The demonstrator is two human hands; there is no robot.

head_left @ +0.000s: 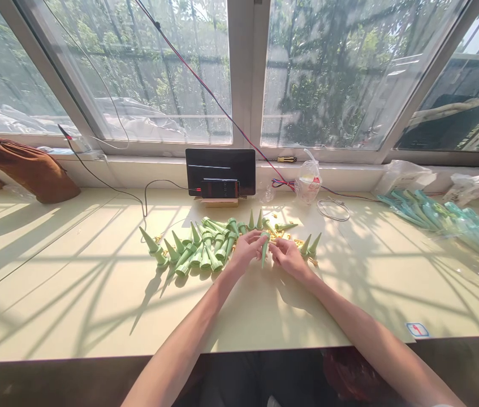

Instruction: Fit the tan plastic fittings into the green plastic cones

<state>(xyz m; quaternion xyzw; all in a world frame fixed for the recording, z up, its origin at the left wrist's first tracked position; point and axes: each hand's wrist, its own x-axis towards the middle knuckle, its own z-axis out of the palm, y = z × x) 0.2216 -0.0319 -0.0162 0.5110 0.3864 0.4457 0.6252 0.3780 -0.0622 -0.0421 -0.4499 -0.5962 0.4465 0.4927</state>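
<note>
Between the thumb and fingers of my left hand is a green plastic cone spike, its point hanging down toward the table. My right hand is pinched close by the spike's upper end; whatever its fingertips hold is too small to make out. To the left lies a heap of similar green cone spikes, some upright with points up, others on their sides. Small yellow plastic pieces are scattered behind my hands, partly hidden by them. Two more spikes stand just right of my right hand.
Against the window ledge leans a dark tablet with a phone in front. A plastic-wrapped cup and a coiled cable are to its right. Bagged blue-green strips lie far right, a brown drawstring bag far left.
</note>
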